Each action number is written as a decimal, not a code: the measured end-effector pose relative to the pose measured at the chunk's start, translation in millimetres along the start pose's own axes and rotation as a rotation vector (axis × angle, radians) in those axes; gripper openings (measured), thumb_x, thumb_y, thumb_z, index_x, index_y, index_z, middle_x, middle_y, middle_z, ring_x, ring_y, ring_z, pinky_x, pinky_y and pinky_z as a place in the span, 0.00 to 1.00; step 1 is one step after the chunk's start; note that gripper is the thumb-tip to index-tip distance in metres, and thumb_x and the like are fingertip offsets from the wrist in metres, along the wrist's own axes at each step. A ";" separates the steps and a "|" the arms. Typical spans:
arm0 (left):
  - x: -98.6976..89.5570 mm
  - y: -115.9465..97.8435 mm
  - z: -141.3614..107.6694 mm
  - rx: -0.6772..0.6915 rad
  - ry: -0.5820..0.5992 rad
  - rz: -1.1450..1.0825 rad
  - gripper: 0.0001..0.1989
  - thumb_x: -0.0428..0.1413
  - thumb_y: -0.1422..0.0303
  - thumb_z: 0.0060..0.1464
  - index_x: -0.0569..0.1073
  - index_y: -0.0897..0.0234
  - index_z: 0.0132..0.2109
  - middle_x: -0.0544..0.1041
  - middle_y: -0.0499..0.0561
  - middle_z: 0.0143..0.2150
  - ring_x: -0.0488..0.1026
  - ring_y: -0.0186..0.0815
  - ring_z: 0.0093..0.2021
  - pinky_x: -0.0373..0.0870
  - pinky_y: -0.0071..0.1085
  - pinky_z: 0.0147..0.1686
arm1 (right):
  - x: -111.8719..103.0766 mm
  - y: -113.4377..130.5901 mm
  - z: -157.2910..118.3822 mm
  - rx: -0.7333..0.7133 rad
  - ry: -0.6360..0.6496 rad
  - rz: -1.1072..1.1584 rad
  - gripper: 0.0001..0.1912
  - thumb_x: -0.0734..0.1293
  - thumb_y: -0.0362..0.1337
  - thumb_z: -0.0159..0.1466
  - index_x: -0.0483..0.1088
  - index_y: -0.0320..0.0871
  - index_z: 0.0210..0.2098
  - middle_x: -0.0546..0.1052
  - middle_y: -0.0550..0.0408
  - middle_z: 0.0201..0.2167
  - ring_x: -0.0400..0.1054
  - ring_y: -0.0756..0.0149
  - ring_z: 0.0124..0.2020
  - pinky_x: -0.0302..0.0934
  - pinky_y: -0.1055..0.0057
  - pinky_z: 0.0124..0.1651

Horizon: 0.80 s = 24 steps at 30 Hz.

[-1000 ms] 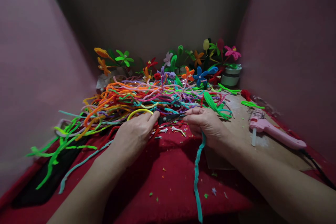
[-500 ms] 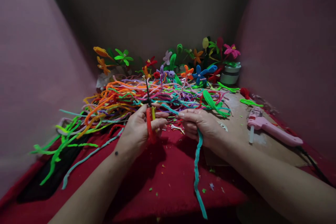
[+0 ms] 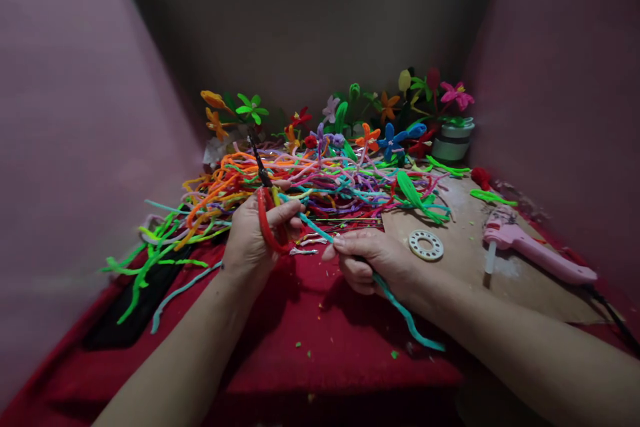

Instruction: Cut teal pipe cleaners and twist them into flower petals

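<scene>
Red-handled scissors (image 3: 270, 230) rest in my left hand (image 3: 253, 233), their dark blades pointing up and away. The thumb and fingers of that hand also pinch one end of a turquoise pipe cleaner (image 3: 413, 329). My right hand (image 3: 373, 257) is closed on the same pipe cleaner, which runs fairly straight between the hands. Its free tail hangs out below my right hand toward the lower right. Behind both hands lies a heap of colourful pipe cleaners (image 3: 300, 173).
A pink glue gun (image 3: 545, 253) and a white ring with holes (image 3: 426, 245) lie on a brown board (image 3: 465, 273) at right. Pipe-cleaner flowers and a pale pot (image 3: 453, 141) stand behind. A black object (image 3: 135, 310) lies at left on red cloth.
My right hand has moved slightly lower, and the pipe cleaner's tail has swung right. The scissors tilt further left. The view has shifted, and the white ring now shows fully.
</scene>
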<state>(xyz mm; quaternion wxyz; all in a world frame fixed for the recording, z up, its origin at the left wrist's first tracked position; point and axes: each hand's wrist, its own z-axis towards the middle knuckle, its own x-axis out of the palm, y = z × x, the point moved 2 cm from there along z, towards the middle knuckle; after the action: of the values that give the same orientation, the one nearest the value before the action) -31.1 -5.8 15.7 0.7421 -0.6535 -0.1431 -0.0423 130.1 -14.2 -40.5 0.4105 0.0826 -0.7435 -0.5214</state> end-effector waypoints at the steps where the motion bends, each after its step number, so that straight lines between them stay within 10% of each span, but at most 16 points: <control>1: -0.9 -0.5 0.6 0.013 -0.006 -0.004 0.18 0.62 0.76 0.39 0.70 0.67 0.41 0.74 0.47 0.25 0.68 0.25 0.17 0.66 0.18 0.16 | 1.2 1.0 -0.6 -0.007 -0.007 0.005 0.12 0.64 0.40 0.58 0.71 0.35 0.34 0.56 0.67 0.08 0.44 0.78 0.10 0.46 0.79 0.12; 18: -15.8 0.1 14.0 0.041 0.020 0.210 0.16 0.61 0.71 0.41 0.69 0.65 0.40 0.71 0.46 0.24 0.70 0.29 0.20 0.63 0.20 0.15 | 5.8 17.5 -8.4 -0.207 -0.269 -0.086 0.11 0.65 0.37 0.54 0.63 0.41 0.18 0.59 0.65 0.11 0.45 0.79 0.11 0.37 0.77 0.14; 24: -24.9 -14.6 4.1 0.448 -0.171 0.703 0.17 0.59 0.65 0.45 0.69 0.59 0.44 0.71 0.43 0.26 0.68 0.27 0.21 0.66 0.23 0.22 | 0.1 23.9 -10.3 -0.355 -0.509 -0.232 0.09 0.67 0.39 0.53 0.68 0.41 0.22 0.60 0.64 0.12 0.47 0.78 0.14 0.39 0.75 0.16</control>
<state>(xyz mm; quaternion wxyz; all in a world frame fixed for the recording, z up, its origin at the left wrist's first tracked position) -59.2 -7.0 23.5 0.8204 -0.4865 0.0216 0.2997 144.6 -10.9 -19.1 0.1575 -0.0391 -0.7053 -0.6901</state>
